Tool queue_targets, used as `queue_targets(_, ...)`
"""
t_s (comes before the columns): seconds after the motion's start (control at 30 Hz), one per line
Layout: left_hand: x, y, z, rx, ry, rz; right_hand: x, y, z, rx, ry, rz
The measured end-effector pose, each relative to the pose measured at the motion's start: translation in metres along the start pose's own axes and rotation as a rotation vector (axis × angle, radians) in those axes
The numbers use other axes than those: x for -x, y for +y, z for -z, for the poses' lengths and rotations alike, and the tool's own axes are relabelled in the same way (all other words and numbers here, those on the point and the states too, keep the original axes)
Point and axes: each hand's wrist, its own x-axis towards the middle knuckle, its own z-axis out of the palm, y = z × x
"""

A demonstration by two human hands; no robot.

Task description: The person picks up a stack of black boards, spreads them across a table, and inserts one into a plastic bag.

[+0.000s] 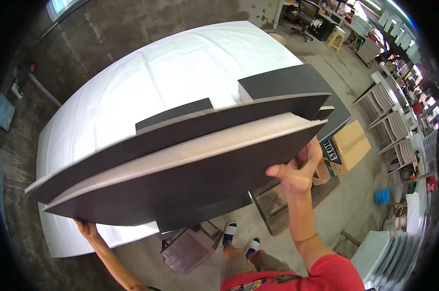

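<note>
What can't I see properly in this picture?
All in the head view:
Left hand, right hand: some fingers, hidden by the boards.
White sheet: part of it, hidden by the boards.
Red shirt: most of it, cut off by the lower edge.
Hanging white things, upper right: too small and blurred.

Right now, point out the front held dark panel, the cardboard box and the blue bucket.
Front held dark panel [180, 182], head view: its dark face.
Cardboard box [353, 145], head view: its plain tan surface.
Blue bucket [382, 196], head view: its outer wall.
</note>
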Motion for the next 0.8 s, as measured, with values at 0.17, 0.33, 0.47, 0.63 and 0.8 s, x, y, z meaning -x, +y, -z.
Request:
queue_targets(0.17, -0.033, -0.119, -0.103, -0.67, 0.276, 0.127, 0.035, 0.072, 0.076, 0.045, -0.17, -0.235)
queue_targets(0.33, 0.027, -0.095, 0.009, -0.451, -0.101, 0.095, 0.057, 0.126, 0.096, 0.121, -0.062, -0.245)
queue_targets(0.47, 0.021, -0.113, 0.0, -0.472, -0.026, 0.025, 0.058, 0.141, 0.116, 0.124, -0.306, -0.282)
queue_targets(0.63, 0.023, -0.112, -0.031, -0.171, 0.592, -0.128, 0.074, 0.146, 0.08, 0.159, 0.045, -0.318)
queue_targets(0.8, 0.024, -0.14, -0.143, -1.117, 0.176, -0.046, 0.005, 0.078, 0.105, 0.667, 0.089, -0.466)
